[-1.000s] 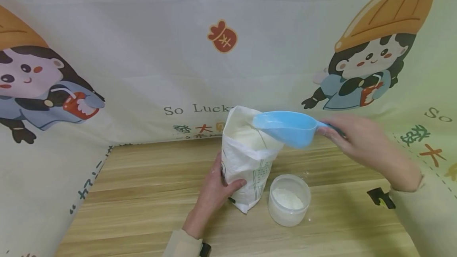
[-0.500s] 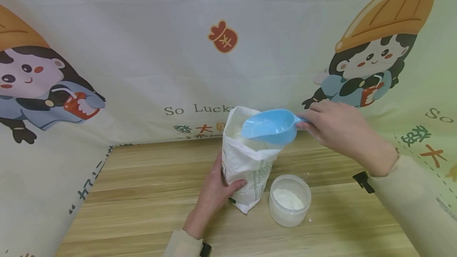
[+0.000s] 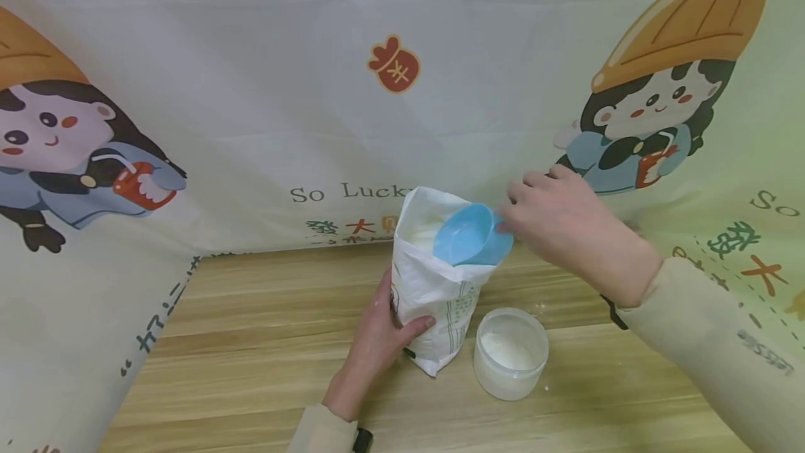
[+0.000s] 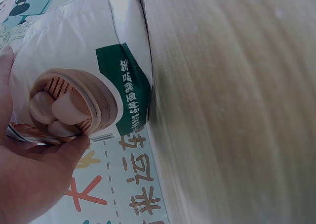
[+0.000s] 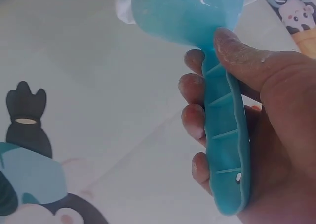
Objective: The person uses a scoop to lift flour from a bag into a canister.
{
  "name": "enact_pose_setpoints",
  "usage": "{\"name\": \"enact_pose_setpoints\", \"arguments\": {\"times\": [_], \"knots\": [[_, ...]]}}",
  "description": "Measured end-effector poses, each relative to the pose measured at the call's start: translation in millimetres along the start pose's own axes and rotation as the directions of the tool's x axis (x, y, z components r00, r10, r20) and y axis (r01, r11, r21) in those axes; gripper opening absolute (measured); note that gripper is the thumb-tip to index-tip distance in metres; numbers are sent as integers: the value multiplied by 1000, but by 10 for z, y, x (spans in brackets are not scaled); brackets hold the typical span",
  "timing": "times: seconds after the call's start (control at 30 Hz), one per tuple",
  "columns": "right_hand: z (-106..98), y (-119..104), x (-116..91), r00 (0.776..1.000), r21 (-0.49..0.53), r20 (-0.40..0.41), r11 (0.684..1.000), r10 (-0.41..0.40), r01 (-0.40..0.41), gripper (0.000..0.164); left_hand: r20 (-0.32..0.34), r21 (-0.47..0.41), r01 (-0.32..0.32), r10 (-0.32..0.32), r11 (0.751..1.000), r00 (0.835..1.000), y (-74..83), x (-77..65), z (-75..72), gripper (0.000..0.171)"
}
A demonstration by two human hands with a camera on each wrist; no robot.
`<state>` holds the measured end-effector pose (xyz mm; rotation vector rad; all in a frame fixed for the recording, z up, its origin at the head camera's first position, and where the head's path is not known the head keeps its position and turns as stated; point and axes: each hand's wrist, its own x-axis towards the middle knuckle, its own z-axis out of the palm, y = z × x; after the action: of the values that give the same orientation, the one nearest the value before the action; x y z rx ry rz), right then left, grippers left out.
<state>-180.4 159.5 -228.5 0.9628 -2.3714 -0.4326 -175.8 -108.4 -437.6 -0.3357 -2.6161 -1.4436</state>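
A white bag of flour (image 3: 434, 299) stands open-topped on the table, printed with a bamboo steamer of buns in the left wrist view. My left hand (image 3: 377, 341) grips its lower side, thumb across the front. In my right hand (image 3: 560, 222) is a blue scoop (image 3: 468, 233), its bowl dipping into the mouth of the bag. The right wrist view shows fingers curled round the ribbed scoop handle (image 5: 224, 135), with white powder on the thumb. Right of the bag, a clear round jar (image 3: 511, 376) contains some white powder.
The wooden table (image 3: 264, 341) runs back to a printed cloth backdrop (image 3: 283, 89), which also hangs at both sides. A few white specks lie beside the jar. The bag stands near the backdrop.
My right hand has moved left with the scoop, whose bowl has tipped and gone down into the bag's mouth. The left hand, bag and jar stay where they were.
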Motion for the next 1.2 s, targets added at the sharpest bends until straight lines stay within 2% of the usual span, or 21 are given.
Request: {"name": "enact_pose_setpoints", "arguments": {"times": [0.1,0.2,0.33,0.67,0.93,1.2], "knots": [[-54,-53,51,1000,-30,24,999,-12,13,22,0,0,1,-1,1000,1000,3,-1,-2,104],[-119,-112,106,996,-50,83,998,-22,27,16,0,0,2,-2,1000,1000,5,-2,-2,104],[-206,-191,182,987,-68,158,997,-29,40,22,1,0,3,-3,1000,1000,11,1,-4,104],[-296,-342,325,983,-148,181,988,-27,54,23,5,1,5,-5,1000,1000,11,4,-10,105],[-218,-436,381,968,-166,250,985,-1,44,19,9,13,-2,2,1000,1000,9,7,-4,106],[-116,-490,434,974,-162,226,986,-6,43,21,9,-7,-4,4,1000,1000,12,3,-11,103]]}}
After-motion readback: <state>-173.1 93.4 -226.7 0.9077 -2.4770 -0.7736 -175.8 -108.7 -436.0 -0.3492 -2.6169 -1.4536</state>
